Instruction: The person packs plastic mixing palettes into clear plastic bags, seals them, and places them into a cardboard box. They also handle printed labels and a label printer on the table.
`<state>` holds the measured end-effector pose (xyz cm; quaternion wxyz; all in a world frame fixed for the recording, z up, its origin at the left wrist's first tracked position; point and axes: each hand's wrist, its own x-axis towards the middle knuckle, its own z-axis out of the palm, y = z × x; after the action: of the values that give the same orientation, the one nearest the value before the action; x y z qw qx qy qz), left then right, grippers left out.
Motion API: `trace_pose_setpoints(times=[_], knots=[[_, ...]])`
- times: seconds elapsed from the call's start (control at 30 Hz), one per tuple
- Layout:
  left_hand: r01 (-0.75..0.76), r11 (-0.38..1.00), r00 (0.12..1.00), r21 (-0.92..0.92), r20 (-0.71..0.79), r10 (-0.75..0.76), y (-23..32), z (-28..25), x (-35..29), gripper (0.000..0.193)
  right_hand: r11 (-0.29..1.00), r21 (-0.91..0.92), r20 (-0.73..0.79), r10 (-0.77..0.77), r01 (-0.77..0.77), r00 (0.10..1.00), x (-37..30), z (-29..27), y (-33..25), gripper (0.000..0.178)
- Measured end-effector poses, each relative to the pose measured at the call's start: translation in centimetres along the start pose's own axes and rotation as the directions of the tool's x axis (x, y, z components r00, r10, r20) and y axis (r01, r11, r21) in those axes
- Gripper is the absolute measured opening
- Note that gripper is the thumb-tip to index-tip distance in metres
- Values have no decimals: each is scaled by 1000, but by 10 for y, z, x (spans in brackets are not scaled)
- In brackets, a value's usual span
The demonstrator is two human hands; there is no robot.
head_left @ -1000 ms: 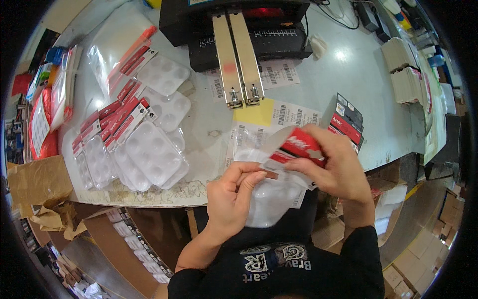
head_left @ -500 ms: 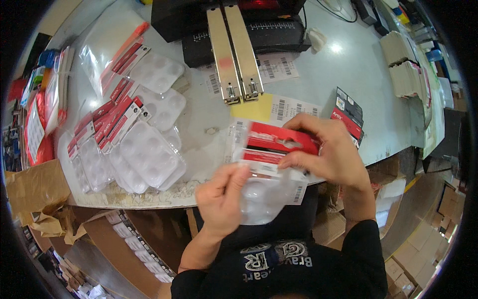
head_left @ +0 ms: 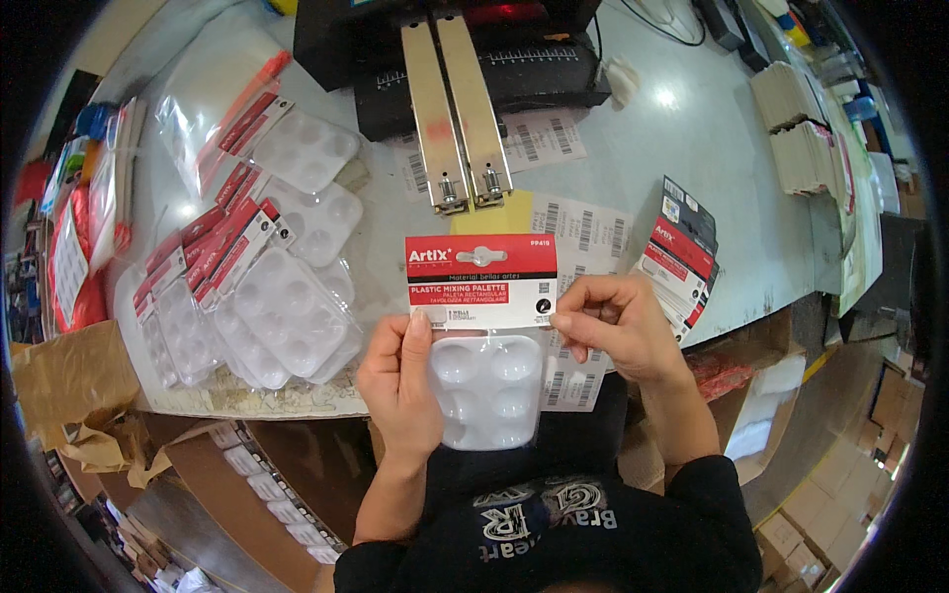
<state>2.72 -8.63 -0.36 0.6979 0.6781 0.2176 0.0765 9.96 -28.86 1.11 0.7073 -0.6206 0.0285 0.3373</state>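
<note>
A white plastic mixing palette with round wells hangs upright in front of me, in a clear bag. Across its top is a folded header card in red, black and white with a hanging slot. My left hand pinches the pack at the card's lower left edge, thumb in front. At the lower right corner of the card, my right hand pinches it between thumb and fingers. To the left on the table lies a pile of similar bagged palettes with red cards.
Beyond my hands stands a black machine with two metal arms reaching over the table. Barcode label sheets lie beneath and behind the pack. Folded header cards are stacked at right. An open carton sits below the table's left edge.
The palette pack has turned squarely toward me, its card now flat and fully in view. My right hand has moved from the card's upper part down to its lower right corner.
</note>
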Motion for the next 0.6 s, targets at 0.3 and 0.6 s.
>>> trace_pose_setpoints(times=[0.3,0.6], knots=[[-29,993,1000,114,-2,29,-27,13,46,31,984,155,-179,-63,91,982,49,8,23,9],[-30,997,999,76,-26,32,-24,21,72,32,963,195,-222,-139,184,965,71,11,13,9]])
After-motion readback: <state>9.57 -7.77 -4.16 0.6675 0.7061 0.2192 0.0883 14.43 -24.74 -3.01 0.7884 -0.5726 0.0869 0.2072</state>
